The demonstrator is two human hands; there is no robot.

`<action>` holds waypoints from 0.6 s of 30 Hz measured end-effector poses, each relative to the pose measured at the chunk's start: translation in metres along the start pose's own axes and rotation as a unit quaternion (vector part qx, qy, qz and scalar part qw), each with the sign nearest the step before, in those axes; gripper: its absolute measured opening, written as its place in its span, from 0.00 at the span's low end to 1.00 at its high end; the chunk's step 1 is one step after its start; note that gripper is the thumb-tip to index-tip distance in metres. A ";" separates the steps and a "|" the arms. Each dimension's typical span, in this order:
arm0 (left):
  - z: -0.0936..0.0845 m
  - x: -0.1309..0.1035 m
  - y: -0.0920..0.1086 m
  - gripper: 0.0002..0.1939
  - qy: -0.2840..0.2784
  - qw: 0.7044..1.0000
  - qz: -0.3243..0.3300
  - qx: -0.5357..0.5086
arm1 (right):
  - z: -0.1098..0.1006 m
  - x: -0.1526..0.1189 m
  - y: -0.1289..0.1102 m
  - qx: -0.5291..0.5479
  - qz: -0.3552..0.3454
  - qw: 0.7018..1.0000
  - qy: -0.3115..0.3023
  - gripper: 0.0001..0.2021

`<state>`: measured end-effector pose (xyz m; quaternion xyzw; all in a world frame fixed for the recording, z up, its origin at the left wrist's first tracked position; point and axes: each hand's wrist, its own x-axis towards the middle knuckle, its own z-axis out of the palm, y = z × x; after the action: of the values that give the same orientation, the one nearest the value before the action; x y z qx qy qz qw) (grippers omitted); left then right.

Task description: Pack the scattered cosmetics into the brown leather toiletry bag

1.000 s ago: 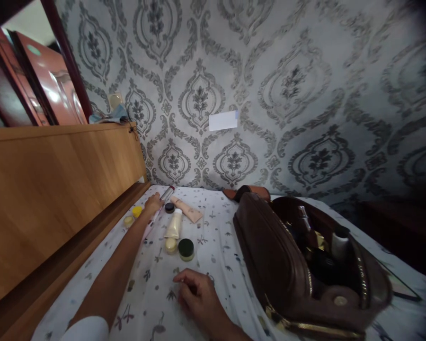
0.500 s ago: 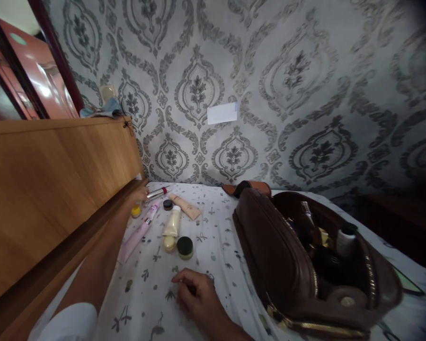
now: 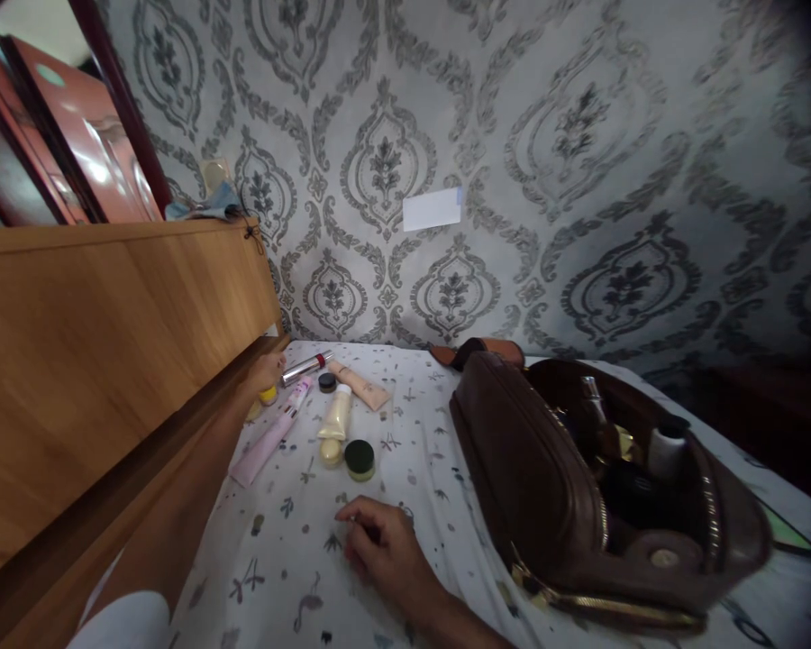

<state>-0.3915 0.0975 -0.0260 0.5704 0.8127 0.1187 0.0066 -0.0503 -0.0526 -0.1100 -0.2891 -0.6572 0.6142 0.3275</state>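
My left hand (image 3: 268, 371) is at the far left of the bed sheet, beside a silver tube with a red band (image 3: 304, 368) and just above a yellow jar (image 3: 268, 395); its fingers are too small to read. My right hand (image 3: 378, 541) rests on the sheet with curled fingers, below a dark-lidded green jar (image 3: 359, 459), and I see nothing in it. Close by are a small cream jar (image 3: 331, 452), a cream tube (image 3: 336, 413), a small black-lidded jar (image 3: 327, 383), a peach tube (image 3: 359, 386) and a long pink tube (image 3: 265, 452).
An open brown bag (image 3: 514, 469) holding bottles stands on the right, with a brown and black item (image 3: 490, 350) behind it. A wooden board (image 3: 122, 333) runs along the left side. The patterned wall (image 3: 385, 261) closes off the back.
My left hand has come away from the silver tube's end and is nearer the yellow jar. The view has shifted slightly; my right hand keeps its curled pose.
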 end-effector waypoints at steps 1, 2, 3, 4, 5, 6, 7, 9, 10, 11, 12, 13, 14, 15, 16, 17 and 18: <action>-0.002 -0.006 0.004 0.13 0.008 1.000 0.008 0.010 | 0.000 0.000 0.000 -0.004 -0.005 1.000 0.002 0.09; -0.003 -0.012 0.009 0.13 0.014 1.000 0.016 0.019 | 0.000 0.000 0.000 -0.008 -0.011 1.000 0.004 0.09; -0.003 -0.017 0.014 0.13 0.016 0.999 0.024 0.028 | 0.000 -0.001 0.000 -0.010 -0.017 1.000 0.005 0.09; -0.002 -0.022 0.018 0.13 0.014 0.999 0.032 0.037 | 0.000 -0.001 0.001 -0.009 -0.020 1.000 0.006 0.09; -0.001 -0.027 0.023 0.13 0.008 0.998 0.038 0.046 | 0.000 -0.001 0.002 -0.006 -0.021 1.000 0.007 0.09; 0.001 -0.030 0.027 0.13 0.000 0.998 0.042 0.055 | 0.001 0.000 0.003 -0.002 -0.020 1.000 0.006 0.10; 0.004 -0.032 0.031 0.14 -0.009 0.997 0.044 0.063 | 0.001 0.000 0.004 0.002 -0.019 1.000 0.003 0.10; 0.011 -0.035 0.037 0.15 -0.025 0.996 0.041 0.078 | 0.001 0.000 0.006 0.006 -0.021 1.000 -0.001 0.10; 0.014 -0.034 0.039 0.17 -0.033 0.995 0.037 0.083 | 0.001 0.000 0.007 0.006 -0.025 1.000 -0.001 0.10; 0.017 -0.034 0.041 0.18 -0.040 0.995 0.032 0.087 | 0.001 0.000 0.007 0.004 -0.030 1.000 0.000 0.10; 0.019 -0.033 0.042 0.20 -0.046 0.995 0.027 0.088 | 0.001 0.000 0.007 0.003 -0.035 0.999 0.003 0.10; 0.021 -0.033 0.043 0.21 -0.052 0.995 0.022 0.087 | 0.001 0.000 0.008 0.002 -0.039 0.999 0.004 0.10; 0.022 -0.032 0.043 0.22 -0.057 0.995 0.018 0.084 | 0.001 0.000 0.008 0.002 -0.041 0.999 0.004 0.10; 0.022 -0.031 0.042 0.23 -0.062 0.995 0.014 0.078 | 0.001 0.000 0.008 0.005 -0.040 0.999 0.001 0.10; 0.022 -0.031 0.041 0.23 -0.065 0.995 0.010 0.070 | 0.001 0.000 0.008 0.010 -0.037 0.999 -0.002 0.10; 0.022 -0.030 0.039 0.23 -0.068 0.996 0.006 0.059 | 0.001 0.000 0.008 0.015 -0.031 0.999 -0.004 0.10; 0.021 -0.030 0.037 0.23 -0.070 0.996 0.003 0.047 | 0.001 0.000 0.007 0.019 -0.026 0.999 -0.007 0.10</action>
<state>-0.3435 0.0854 -0.0430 0.5792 0.8134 0.0407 0.0361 -0.0511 -0.0526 -0.1173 -0.2613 -0.6552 0.6195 0.3444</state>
